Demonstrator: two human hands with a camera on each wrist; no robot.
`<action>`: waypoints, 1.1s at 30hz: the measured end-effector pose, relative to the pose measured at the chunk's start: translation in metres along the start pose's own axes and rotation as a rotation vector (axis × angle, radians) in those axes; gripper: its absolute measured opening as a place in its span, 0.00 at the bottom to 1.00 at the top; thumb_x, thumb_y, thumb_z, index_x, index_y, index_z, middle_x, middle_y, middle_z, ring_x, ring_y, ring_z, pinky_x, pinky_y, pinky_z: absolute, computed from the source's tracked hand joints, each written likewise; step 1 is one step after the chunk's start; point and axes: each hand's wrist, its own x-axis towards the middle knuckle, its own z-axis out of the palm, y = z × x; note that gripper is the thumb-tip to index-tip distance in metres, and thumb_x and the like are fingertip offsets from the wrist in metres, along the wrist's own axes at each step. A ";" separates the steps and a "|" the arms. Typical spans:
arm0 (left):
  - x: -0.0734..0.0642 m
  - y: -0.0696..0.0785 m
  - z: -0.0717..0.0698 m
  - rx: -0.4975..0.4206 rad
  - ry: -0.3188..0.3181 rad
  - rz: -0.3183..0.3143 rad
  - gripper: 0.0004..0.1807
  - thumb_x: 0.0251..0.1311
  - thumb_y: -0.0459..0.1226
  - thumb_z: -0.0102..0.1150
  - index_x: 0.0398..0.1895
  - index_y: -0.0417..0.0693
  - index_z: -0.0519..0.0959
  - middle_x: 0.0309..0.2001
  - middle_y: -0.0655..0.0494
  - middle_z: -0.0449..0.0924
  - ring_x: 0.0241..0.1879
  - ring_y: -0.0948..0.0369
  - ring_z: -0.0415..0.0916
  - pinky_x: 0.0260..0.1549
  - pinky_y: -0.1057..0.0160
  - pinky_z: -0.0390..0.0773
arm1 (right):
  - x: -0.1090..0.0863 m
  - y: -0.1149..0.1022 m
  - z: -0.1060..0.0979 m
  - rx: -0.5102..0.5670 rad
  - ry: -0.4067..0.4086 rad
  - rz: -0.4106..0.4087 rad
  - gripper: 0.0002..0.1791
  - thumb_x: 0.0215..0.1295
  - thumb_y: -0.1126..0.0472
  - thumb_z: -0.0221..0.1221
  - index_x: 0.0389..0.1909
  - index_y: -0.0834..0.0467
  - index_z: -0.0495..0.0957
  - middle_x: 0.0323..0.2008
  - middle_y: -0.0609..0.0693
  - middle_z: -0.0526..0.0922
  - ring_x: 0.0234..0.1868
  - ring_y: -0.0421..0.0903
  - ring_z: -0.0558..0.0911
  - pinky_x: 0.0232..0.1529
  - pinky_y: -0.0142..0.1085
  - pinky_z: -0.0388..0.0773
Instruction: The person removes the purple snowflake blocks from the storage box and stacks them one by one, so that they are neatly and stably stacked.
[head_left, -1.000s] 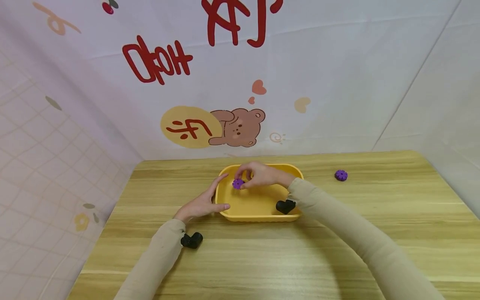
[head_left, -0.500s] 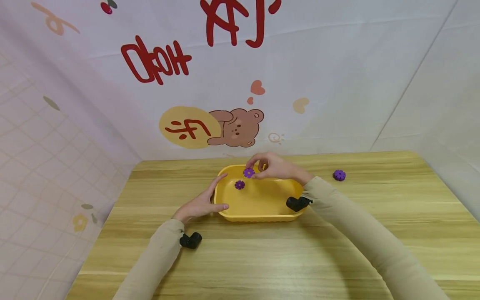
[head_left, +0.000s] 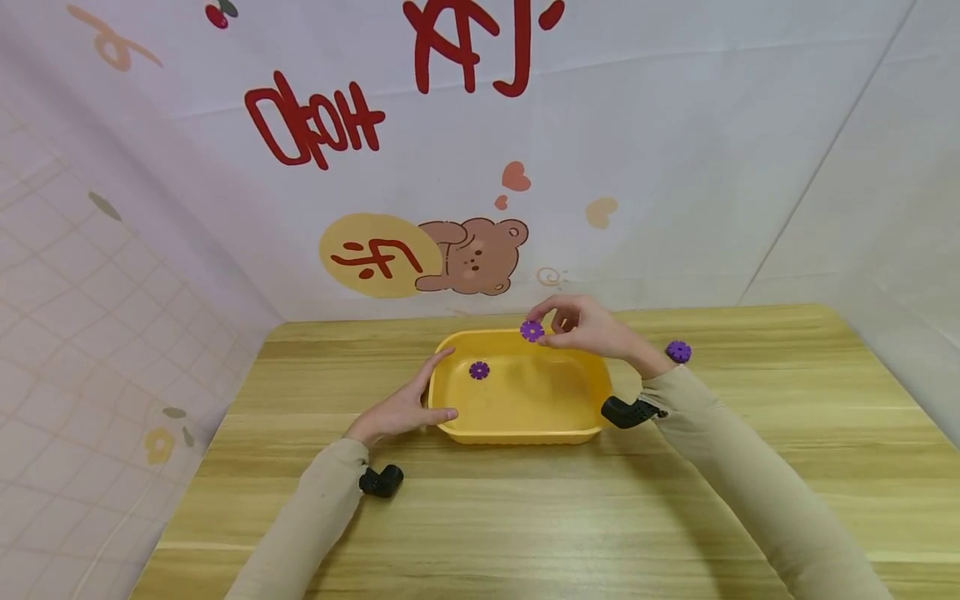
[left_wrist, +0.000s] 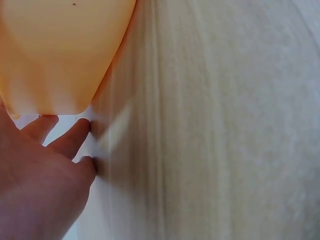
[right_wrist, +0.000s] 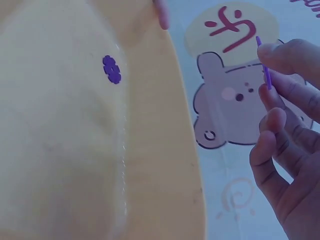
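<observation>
My right hand (head_left: 585, 327) pinches a purple snowflake disc (head_left: 532, 331) between thumb and fingertips over the far rim of the yellow plastic tray (head_left: 525, 437). In the right wrist view that held disc (right_wrist: 265, 65) shows edge-on, with the lower fingers curled beneath. A second purple snowflake disc (head_left: 479, 370) lies flat on the tray floor, toward its left end. At that end my left hand (head_left: 401, 410) holds the tray, thumb over the near rim and index finger at the far corner. The left wrist view shows its other fingers (left_wrist: 70, 140) along the tray's outside.
More purple discs (head_left: 678, 352) sit stacked on the wooden table (head_left: 480, 517), right of the tray and close beyond my right wrist. A white printed cloth wall (head_left: 660, 167) rises behind the table's back edge.
My right hand has moved up and right from the tray floor with a disc in its fingers. The disc on the tray floor has come into view. My left hand stays in place.
</observation>
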 end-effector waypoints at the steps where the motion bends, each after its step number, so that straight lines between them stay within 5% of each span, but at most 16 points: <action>1: 0.000 0.000 0.000 0.003 0.000 0.000 0.54 0.58 0.38 0.67 0.76 0.71 0.40 0.76 0.48 0.32 0.68 0.48 0.54 0.66 0.50 0.56 | -0.002 0.002 -0.002 0.008 0.008 -0.003 0.16 0.57 0.71 0.66 0.47 0.65 0.80 0.31 0.55 0.80 0.26 0.50 0.72 0.27 0.33 0.68; 9: 0.000 -0.001 -0.001 0.007 -0.001 -0.005 0.54 0.58 0.38 0.68 0.77 0.70 0.39 0.76 0.47 0.32 0.68 0.47 0.56 0.66 0.50 0.57 | -0.017 0.020 -0.016 0.008 0.036 0.019 0.15 0.58 0.66 0.67 0.48 0.61 0.81 0.35 0.54 0.80 0.28 0.49 0.74 0.27 0.32 0.69; 14: 0.001 0.001 0.000 0.020 0.003 -0.011 0.54 0.59 0.35 0.67 0.77 0.66 0.38 0.76 0.46 0.31 0.69 0.46 0.53 0.67 0.49 0.54 | -0.031 0.016 -0.027 -0.016 0.073 0.038 0.16 0.58 0.72 0.64 0.48 0.66 0.79 0.31 0.54 0.78 0.26 0.47 0.73 0.23 0.30 0.68; 23: -0.006 0.025 0.003 -0.002 -0.023 0.001 0.53 0.59 0.33 0.65 0.78 0.54 0.37 0.75 0.41 0.31 0.69 0.41 0.52 0.66 0.47 0.55 | -0.055 0.018 -0.067 -0.096 0.233 0.057 0.16 0.59 0.73 0.63 0.50 0.67 0.79 0.30 0.56 0.79 0.25 0.45 0.74 0.24 0.29 0.71; 33: 0.001 0.002 0.000 0.000 -0.006 0.000 0.55 0.58 0.35 0.67 0.77 0.67 0.38 0.76 0.46 0.32 0.67 0.46 0.58 0.65 0.49 0.59 | -0.072 0.032 -0.087 -0.114 0.279 0.140 0.17 0.60 0.66 0.66 0.50 0.61 0.80 0.38 0.51 0.81 0.28 0.46 0.75 0.24 0.31 0.71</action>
